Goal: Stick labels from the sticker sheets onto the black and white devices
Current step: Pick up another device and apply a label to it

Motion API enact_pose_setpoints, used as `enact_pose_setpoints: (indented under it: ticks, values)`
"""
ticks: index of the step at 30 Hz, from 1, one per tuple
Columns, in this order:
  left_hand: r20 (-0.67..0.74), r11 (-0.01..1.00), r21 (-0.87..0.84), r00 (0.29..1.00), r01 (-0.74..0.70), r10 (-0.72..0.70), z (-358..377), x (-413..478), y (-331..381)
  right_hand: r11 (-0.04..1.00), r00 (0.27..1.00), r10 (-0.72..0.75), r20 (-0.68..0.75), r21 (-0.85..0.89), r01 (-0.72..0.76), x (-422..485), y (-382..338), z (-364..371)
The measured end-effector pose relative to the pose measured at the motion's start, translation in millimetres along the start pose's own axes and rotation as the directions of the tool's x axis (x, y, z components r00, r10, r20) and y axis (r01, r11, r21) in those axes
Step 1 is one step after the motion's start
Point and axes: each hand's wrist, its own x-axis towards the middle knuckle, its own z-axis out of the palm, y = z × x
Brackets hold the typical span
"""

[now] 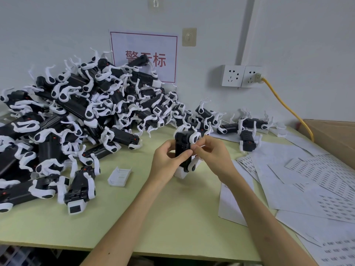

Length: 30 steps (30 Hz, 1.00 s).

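We hold one black and white device (181, 143) upright, its white end on the surface (172, 217), between the pile of devices (76, 116) at left and the overlapping sticker sheets (307, 185) at right. The left hand (167, 160) has its grip curled round the device's side. The right hand (211, 152) pinches the device's upper right edge. Bare surface runs from the device to the near edge. One loose white cover (119, 176) lies beside the pile, whose devices are too many to count.
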Motion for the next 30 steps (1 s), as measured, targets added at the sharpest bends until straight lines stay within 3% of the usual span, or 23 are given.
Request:
enact_pose_setpoints:
  ticks: [4, 7, 13, 18, 24, 30]
  values:
    - [0.047, 0.999, -0.035, 0.999, 0.022, -0.020, -1, 0, 3, 0.996, 0.994, 0.056, -0.093, 0.069, -0.050, 1, 1, -2]
    - [0.090, 0.977, -0.143, 0.985, 0.157, -0.145, 1, -3, 7, 0.998, 0.995, 0.030, -0.099, 0.052, -0.025, 0, -1, -1]
    - [0.291, 0.769, -0.410, 0.869, 0.491, -0.399, -1, -5, 19, 0.992, 0.991, 0.036, -0.130, 0.123, -0.019, 1, -3, -3]
    - [0.346, 0.678, -0.486, 0.834, 0.551, -0.430, 2, -5, 23, 0.992, 0.990, 0.044, -0.134, 0.126, -0.027, 1, -2, -3]
    - [0.241, 0.800, -0.319, 0.860, 0.508, -0.450, 2, -3, 17, 0.991, 0.992, 0.039, -0.120, 0.131, -0.023, 1, -3, -2]
    - [0.136, 0.806, -0.266, 0.848, 0.529, -0.512, 1, 0, 15, 0.991, 0.992, 0.042, -0.121, 0.132, -0.025, 1, -3, -3]
